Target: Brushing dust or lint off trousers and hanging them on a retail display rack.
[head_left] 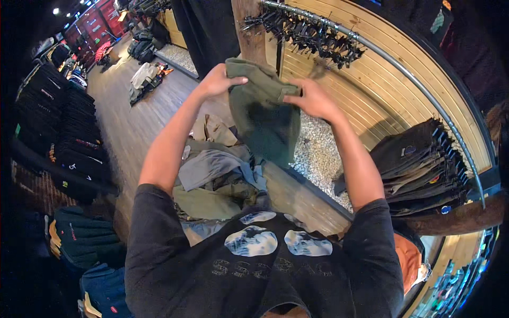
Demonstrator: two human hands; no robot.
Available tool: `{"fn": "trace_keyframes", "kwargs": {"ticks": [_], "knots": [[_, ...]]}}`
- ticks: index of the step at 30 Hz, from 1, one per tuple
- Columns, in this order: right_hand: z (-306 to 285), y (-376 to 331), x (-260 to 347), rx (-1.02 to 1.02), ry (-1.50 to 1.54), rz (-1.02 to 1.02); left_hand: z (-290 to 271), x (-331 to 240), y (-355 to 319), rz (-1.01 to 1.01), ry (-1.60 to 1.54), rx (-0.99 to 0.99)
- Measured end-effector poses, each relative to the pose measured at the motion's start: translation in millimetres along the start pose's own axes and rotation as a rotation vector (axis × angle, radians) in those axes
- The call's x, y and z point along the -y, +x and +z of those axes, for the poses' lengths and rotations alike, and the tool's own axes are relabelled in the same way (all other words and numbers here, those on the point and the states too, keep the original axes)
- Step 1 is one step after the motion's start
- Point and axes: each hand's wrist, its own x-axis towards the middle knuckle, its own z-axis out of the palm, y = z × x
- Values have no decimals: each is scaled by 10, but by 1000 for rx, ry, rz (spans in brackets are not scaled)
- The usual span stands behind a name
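Note:
Up in front of me hangs an olive-green pair of trousers [265,119], as far as its waistband-like top edge lets me tell. My left hand [216,80] grips the left corner of that edge, thumb lying over the cloth. At the right corner my right hand [314,99] pinches the edge between thumb and fingers. The cloth drops loose between the two hands, its lower end over the floor and gravel. Below and nearer to me lies a heap of crumpled clothes [217,168] in grey, green, tan and blue.
A curved metal rail [384,52] carries a bunch of black clip hangers [307,38]. Dark trousers [413,159] hang on the right above white gravel [318,151]. Another clothes pile [146,79] lies farther off on the wooden floor [119,119]. Dark garments [69,132] line the left.

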Motion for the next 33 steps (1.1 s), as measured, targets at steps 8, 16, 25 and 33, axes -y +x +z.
{"fn": "trace_keyframes", "kwargs": {"ticks": [8,16,25,33], "knots": [[-407,-778,365,482,100,182,525,-304,-944,-31,184,280],[304,-633,-57,452,-185,194,664,433,-918,-111,597,-44],[38,-1237,1348,-157,-263,254,620,-1187,-1757,531,506,-314],[347,-1672,1354,480,-261,305,488,-526,-2465,-81,45,369]]}}
